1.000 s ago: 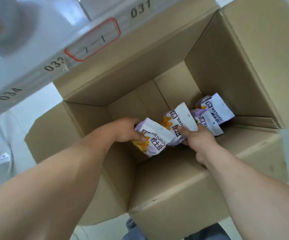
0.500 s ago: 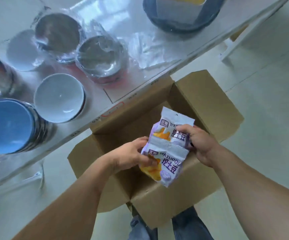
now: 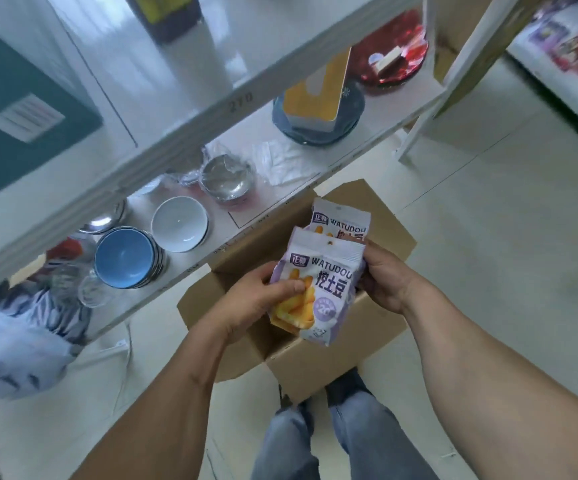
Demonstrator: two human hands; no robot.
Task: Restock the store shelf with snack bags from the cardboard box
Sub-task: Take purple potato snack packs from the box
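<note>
Gripping the front bag (image 3: 318, 285), the left hand (image 3: 246, 306) is pressing its thumb across the printed chips while the right hand (image 3: 383, 278) is clutching the stack's right edge. The rear bag (image 3: 341, 221) is peeking out above, its lower half hidden behind the front one. Compared with half a second ago, both bags are sitting higher and squarer, stacked face-up. They are hanging above the open box (image 3: 315, 355), its inside mostly blocked. Beyond it, the shelf (image 3: 253, 209) is showing bowls, with blurred goods at the left.
</note>
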